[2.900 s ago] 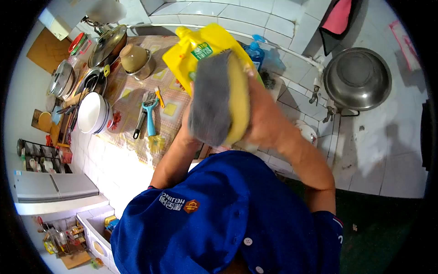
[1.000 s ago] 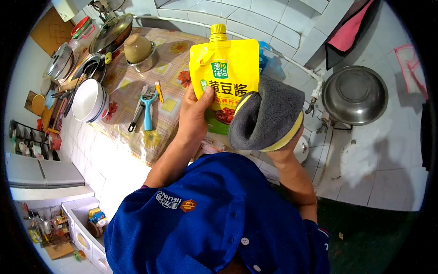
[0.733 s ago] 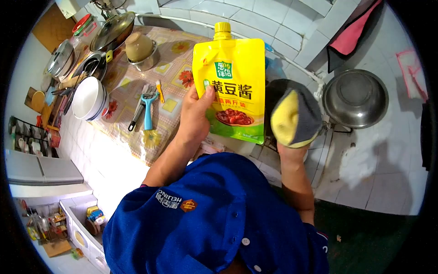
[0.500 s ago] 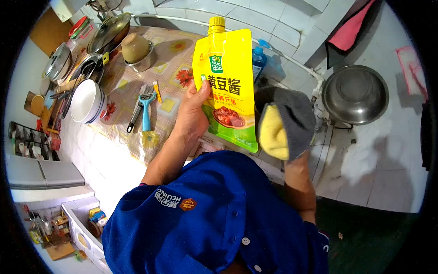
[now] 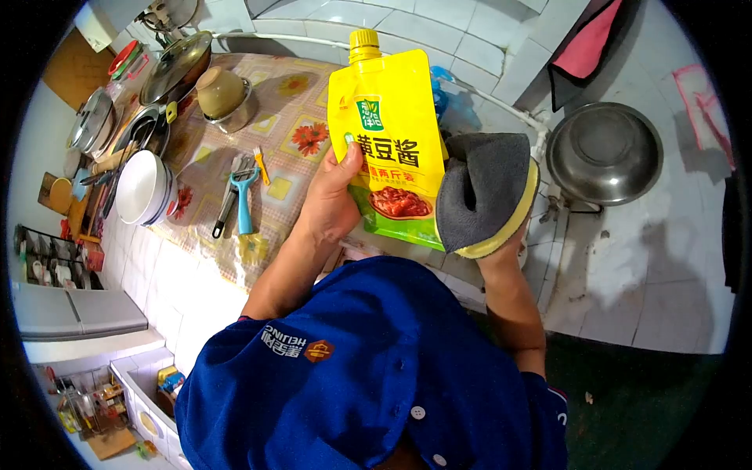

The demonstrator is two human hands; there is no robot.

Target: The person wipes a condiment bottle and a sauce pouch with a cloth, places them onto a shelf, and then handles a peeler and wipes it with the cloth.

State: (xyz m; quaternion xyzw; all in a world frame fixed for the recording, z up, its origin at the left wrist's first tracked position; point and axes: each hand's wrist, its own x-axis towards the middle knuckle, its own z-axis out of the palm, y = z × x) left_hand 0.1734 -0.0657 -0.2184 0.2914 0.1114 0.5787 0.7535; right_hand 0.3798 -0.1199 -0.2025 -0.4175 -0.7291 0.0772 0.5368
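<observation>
My left hand [image 5: 330, 197] grips the left edge of a yellow soybean paste pouch [image 5: 398, 90], thumb lying on its printed front. The pouch is upright, with a yellow screw cap on top and a green band at the bottom. A two-sided cloth [image 5: 484, 182], dark grey with yellow underneath, is folded in my right hand [image 5: 504, 254]. Most of those fingers are hidden beneath the cloth. Its grey side meets the pouch's lower right edge in view.
On the patterned tablecloth [image 5: 274, 164] at left lie a blue peeler [image 5: 245, 200], stacked white bowls [image 5: 142, 188] and a brown bowl [image 5: 221, 92] in a metal one. Several pans and lids stand farther back. A steel basin [image 5: 605, 153] hangs at right.
The cloth has turned so its grey side faces me, and it has come left against the pouch's lower right edge. My left hand still holds the pouch.
</observation>
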